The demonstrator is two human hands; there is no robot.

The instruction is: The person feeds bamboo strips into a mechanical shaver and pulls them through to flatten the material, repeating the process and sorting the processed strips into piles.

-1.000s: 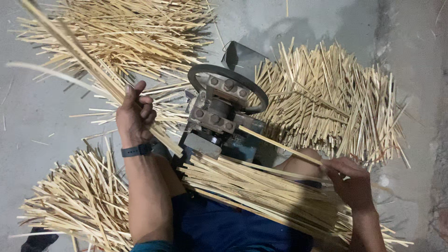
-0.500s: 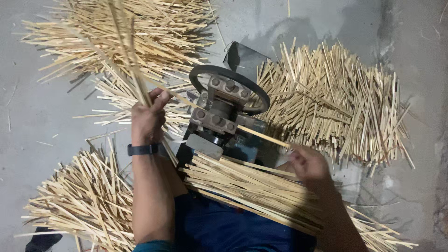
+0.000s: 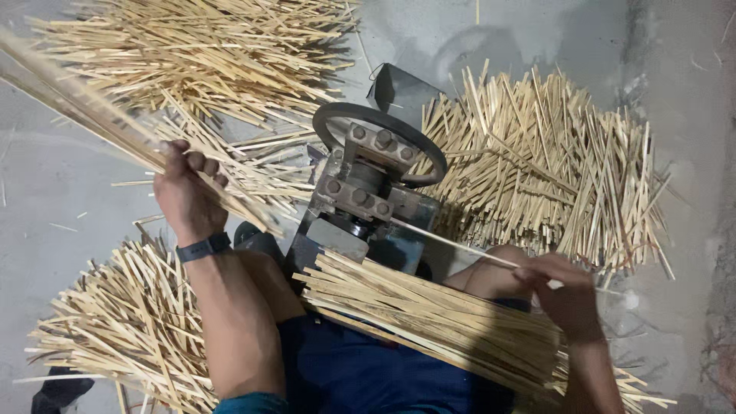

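My left hand (image 3: 186, 198) is closed around a long bundle of bamboo strips (image 3: 84, 107), now slanted up toward the top left corner; half a second ago the same strips stood nearly upright above the machine (image 3: 368, 192), so the bundle has swung outward and away from it. My right hand (image 3: 563, 291) pinches a single thin strip (image 3: 452, 241), its far end meeting the machine's rollers; that hand has slid to the right since the last picture, so I judge that one piece is being fed or drawn through while the left keeps the handled strips aside. A flat sheaf (image 3: 437, 318) lies across my lap, between both arms. Loose piles lie on the concrete floor (image 3: 46, 207): one behind the machine at top left (image 3: 199, 54), one to the right (image 3: 552, 169), one by my left elbow (image 3: 130, 322).
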